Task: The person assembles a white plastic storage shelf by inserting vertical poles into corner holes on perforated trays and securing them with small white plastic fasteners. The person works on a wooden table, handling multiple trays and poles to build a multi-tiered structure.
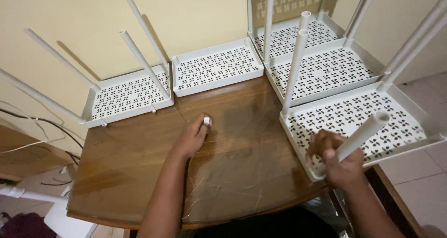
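Note:
My right hand [337, 161] grips the base of a white plastic tube [368, 131] that stands in the near corner of a white perforated shelf tray [409, 112] at the table's right edge. My left hand [193, 138] rests on the brown wooden table [139, 163], fingers closed around a small white cap piece [206, 121]. Two more perforated trays [326, 70] with upright tubes lie behind the right one.
A tray without tubes [214, 70] leans at the wall in the middle. Another tray [128, 96] with several slanted tubes sits at the back left. Cables [42, 124] run along the wall at left. Tiled floor [419, 173] lies to the right.

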